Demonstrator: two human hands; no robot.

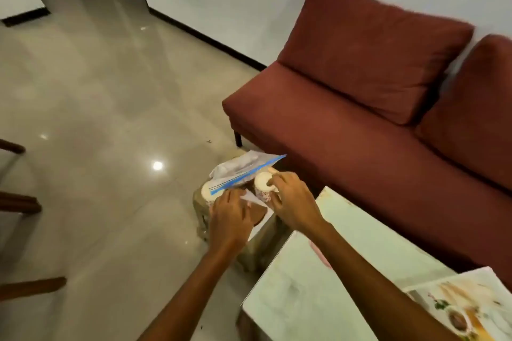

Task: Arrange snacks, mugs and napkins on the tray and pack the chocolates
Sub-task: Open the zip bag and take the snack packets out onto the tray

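Head view, items as we find them:

1. Small low stool-like stand [257, 241], pale tan sides, on the glossy beige tiled floor [105, 108]. It carries every item under the hands.
2. Clear plastic zip bag with a blue seal strip [243, 171], lying tilted across the far part of the stand, its mouth toward the right. We cannot make out its contents.
3. Cream mug with a pink flower pattern [263, 187], apparently upside down, at the right of the stand. Our right hand [291, 202] is curled over it, fingers closed on its top.
4. Second cream mug [209, 191], at the left, partly under the bag's strip.
5. White paper napkin [250, 197], a folded corner showing between the two hands. Our left hand [230, 219] lies over it, palm down, fingers bent; whether it grips the napkin we cannot tell.
6. White marbled tabletop [318, 285], lower right, just beside the stand.
7. Flat printed tray with food pictures [465, 310], on the table's near right corner, well apart from the mugs.
8. Dark red fabric sofa [360, 97], against the wall behind.
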